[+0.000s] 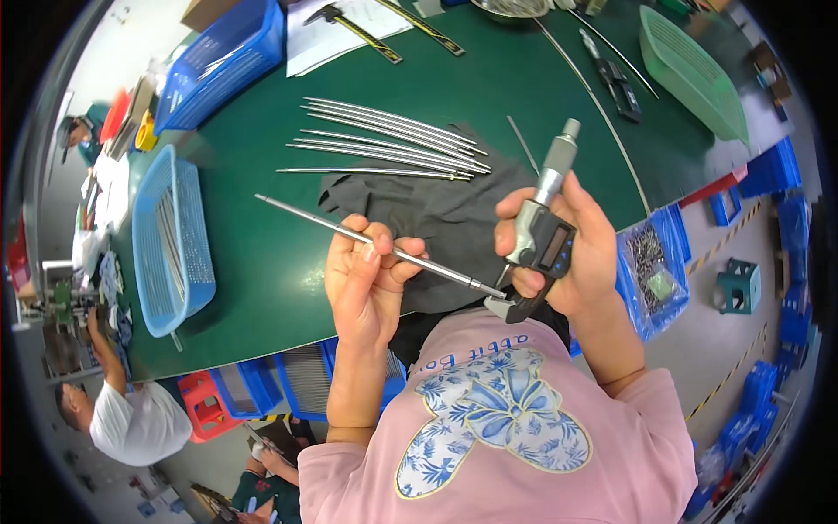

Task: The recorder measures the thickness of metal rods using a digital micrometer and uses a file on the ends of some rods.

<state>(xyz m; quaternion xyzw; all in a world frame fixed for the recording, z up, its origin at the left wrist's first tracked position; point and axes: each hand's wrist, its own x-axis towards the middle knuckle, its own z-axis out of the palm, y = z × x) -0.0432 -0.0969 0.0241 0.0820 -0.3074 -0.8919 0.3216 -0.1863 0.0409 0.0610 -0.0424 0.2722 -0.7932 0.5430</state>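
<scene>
A slender steel rod (325, 224) with a stepped end is pinched in the fingers of my left hand (367, 275), slanting down to the right. My right hand (576, 249) is closed around a digital micrometer (552, 179) with a black display housing. The rod's lower right end lies at the micrometer's jaws; whether both jaws touch it I cannot tell. Beyond my hands, several similar metal rods (384, 131) lie side by side on the green table (262, 249). Their right ends rest on a dark grey cloth (436, 205), which spreads beneath my hands.
A light blue basket (197, 249) holding rods stands on the left, with a darker blue basket (262, 52) behind it. Calipers (353, 33) lie on paper at the back. A green basket (694, 79) is at far right. Beside my right arm, a blue bin (627, 284) holds small metal parts.
</scene>
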